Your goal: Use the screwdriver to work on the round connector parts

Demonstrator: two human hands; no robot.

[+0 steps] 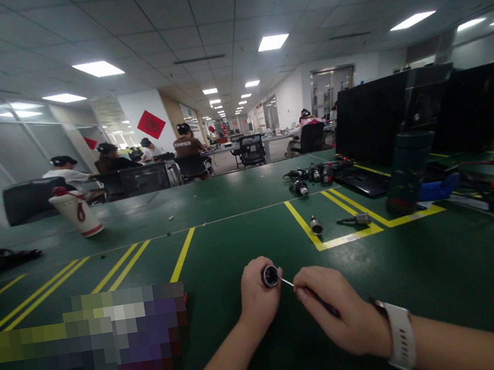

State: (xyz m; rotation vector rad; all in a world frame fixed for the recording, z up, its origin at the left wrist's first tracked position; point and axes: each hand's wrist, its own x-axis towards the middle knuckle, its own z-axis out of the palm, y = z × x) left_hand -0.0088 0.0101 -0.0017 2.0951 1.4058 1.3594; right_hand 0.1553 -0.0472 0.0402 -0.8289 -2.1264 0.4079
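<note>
In the head view, my left hand [258, 297] is closed around a dark cylindrical part [269, 276] whose round, hollow, metal-rimmed end faces me. My right hand [338, 307], wearing a watch with a pale band, grips a screwdriver [287, 281]. Its thin metal shaft reaches left to the side of the part; I cannot tell exactly where the tip touches. The dark handle shows below my right fingers. Beyond my hands, inside yellow tape lines, lie a short metal fitting [316, 225] and a metal piece with a thin shaft [353, 219].
Several small motor-like parts [316, 172] lie farther back. On the right stand a dark bottle [410, 171] and black monitors [373, 118], with tools and cables nearby. A paper cup [78, 211] is at left, above a blurred-out area. Several people sit in the background.
</note>
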